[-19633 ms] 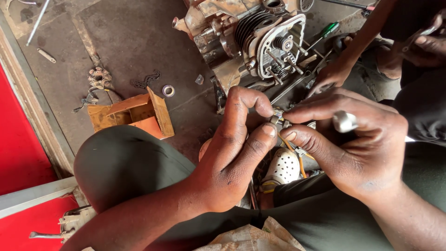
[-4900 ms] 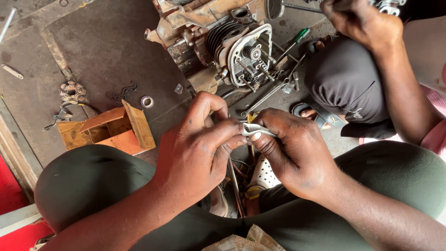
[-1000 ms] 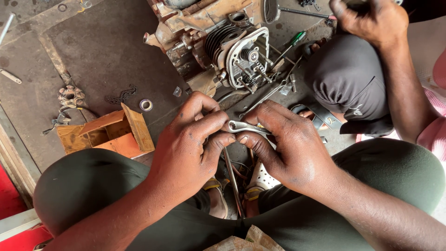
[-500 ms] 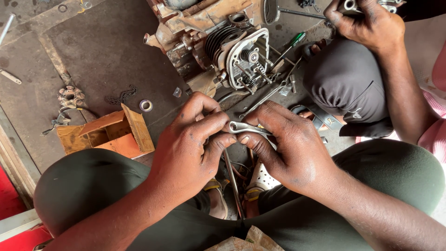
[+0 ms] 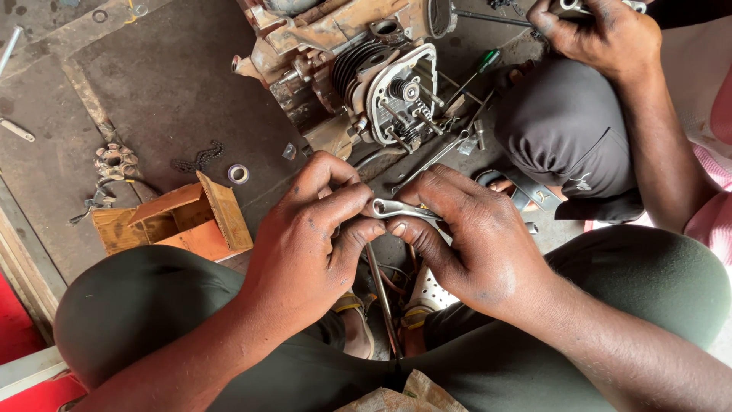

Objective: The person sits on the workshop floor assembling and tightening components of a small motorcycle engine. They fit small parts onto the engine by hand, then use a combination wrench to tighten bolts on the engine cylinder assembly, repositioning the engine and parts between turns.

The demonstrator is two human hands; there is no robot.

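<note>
Near the viewer, over knees in dark green trousers, the left hand (image 5: pixel 309 244) and right hand (image 5: pixel 476 244) meet, fingers of both clamped on a small silver metal wrench (image 5: pixel 400 209) held level between them. Left of the hands, an open orange cardboard box (image 5: pixel 179 221) lies on the oily concrete floor (image 5: pixel 152 84). Beyond stands a finned grey engine block (image 5: pixel 366 72). At upper right, another person's hand (image 5: pixel 598 34) holds a metal part.

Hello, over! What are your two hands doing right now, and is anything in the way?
Left hand and right hand both pinching a small metal wrench. Engine on floor just beyond. Another person's hand busy at top right, apart.
</note>
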